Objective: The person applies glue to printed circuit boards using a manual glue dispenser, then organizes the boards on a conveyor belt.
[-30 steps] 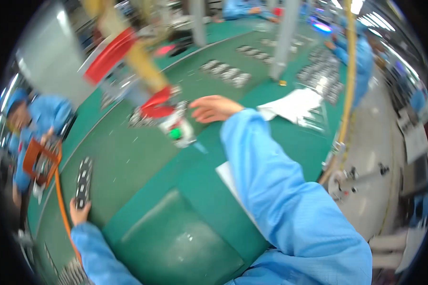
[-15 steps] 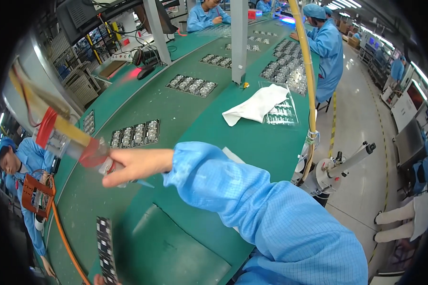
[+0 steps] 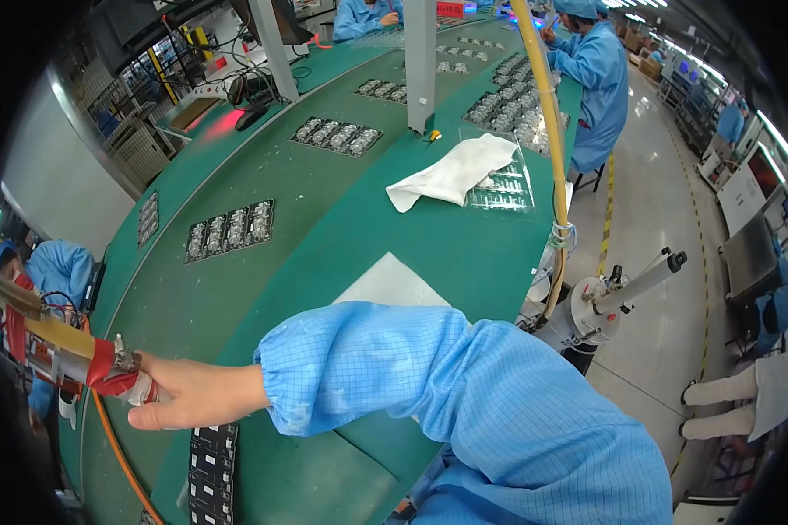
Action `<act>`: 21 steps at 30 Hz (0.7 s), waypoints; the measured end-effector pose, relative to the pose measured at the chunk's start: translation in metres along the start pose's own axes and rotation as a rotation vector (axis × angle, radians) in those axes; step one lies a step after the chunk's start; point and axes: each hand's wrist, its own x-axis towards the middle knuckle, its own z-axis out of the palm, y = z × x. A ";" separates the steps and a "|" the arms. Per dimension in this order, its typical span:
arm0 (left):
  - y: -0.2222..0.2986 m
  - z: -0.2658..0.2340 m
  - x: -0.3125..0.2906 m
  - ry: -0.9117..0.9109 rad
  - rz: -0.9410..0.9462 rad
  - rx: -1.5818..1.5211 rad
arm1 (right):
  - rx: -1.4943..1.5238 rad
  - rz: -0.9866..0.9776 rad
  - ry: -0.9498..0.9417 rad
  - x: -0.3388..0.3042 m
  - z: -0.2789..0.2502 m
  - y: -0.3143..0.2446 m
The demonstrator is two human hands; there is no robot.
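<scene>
My right hand (image 3: 184, 389) reaches across to the left, its forearm in a blue sleeve. Its fingers wrap round the end of a thick yellow hose (image 3: 66, 339), bound with red and whitish tape and carrying a metal fitting. The hose's working tip is hidden behind the hand. Just below the hand, a black circuit-board panel (image 3: 213, 477) with small pale marks stands at the lower edge, beside a green mat (image 3: 341, 472). My left hand does not show.
Several circuit-board panels (image 3: 229, 232) lie along the curved green bench. A white cloth (image 3: 451, 175) partly covers a clear tray (image 3: 506, 188). A grey post (image 3: 419, 70) and an upright yellow hose (image 3: 547, 105) rise at the bench. Co-workers (image 3: 600, 96) sit farther along.
My right hand has moved left and down with the taped hose. The black panel shows more of its face, and left-hand fingers seen at its lower end are out of sight. The view has shifted.
</scene>
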 end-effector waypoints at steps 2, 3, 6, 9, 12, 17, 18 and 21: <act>-0.001 0.014 -0.008 0.027 -0.002 0.148 | -0.058 -0.033 0.033 0.004 0.004 0.010; 0.006 0.044 -0.024 0.074 -0.017 0.139 | -0.120 -0.063 0.066 0.007 0.005 0.011; 0.005 0.040 -0.026 -0.026 -0.005 -0.005 | -0.041 0.011 -0.007 0.000 0.007 -0.001; 0.010 -0.015 0.010 0.004 -0.024 0.000 | -0.053 0.019 -0.044 -0.004 0.007 -0.008; 0.008 0.032 -0.001 0.007 0.100 0.141 | -0.099 -0.017 -0.016 -0.009 0.008 -0.013; -0.002 0.127 -0.007 -0.259 0.172 -0.079 | -0.014 0.045 -0.074 -0.010 0.018 -0.009; -0.011 0.118 0.014 -0.366 0.160 -0.159 | -0.013 0.062 -0.084 -0.011 0.018 -0.013; -0.030 0.143 0.007 -0.302 0.155 -0.135 | -0.016 0.001 -0.096 -0.006 0.025 -0.012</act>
